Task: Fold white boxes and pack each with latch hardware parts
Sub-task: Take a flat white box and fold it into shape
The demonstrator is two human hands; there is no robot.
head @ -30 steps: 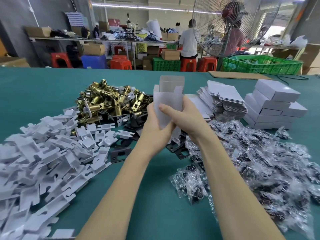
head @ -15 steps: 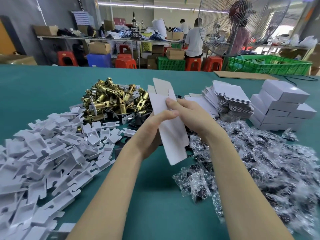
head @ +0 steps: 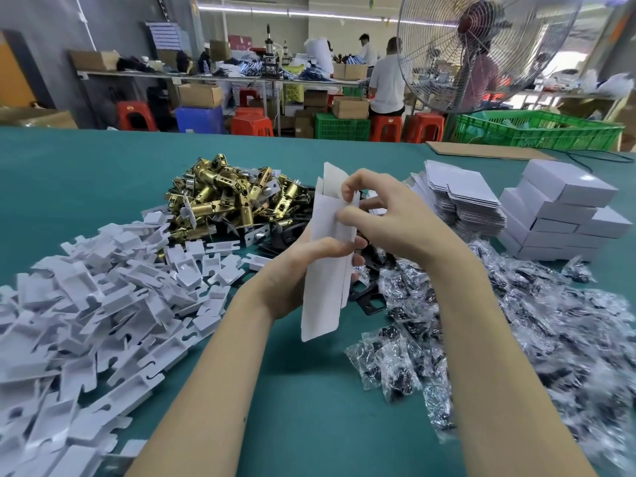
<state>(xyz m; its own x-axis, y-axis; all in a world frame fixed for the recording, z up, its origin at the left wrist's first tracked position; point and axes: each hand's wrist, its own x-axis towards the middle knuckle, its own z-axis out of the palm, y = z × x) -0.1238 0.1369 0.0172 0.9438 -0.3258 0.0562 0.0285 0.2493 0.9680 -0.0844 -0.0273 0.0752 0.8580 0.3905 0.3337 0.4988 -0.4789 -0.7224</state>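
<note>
Both hands on the white box!
My left hand wraps its middle; my right hand pinches the top flap above that grip.

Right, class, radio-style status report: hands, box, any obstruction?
Left hand grips flat white cardboard box blank mid-body. Right hand pinches its upper edge. Box unformed, held above green table. Nothing blocking.

My worktop teal; box blank plain white; latches brass-gold; inserts white; bagged parts black in clear plastic.
</note>
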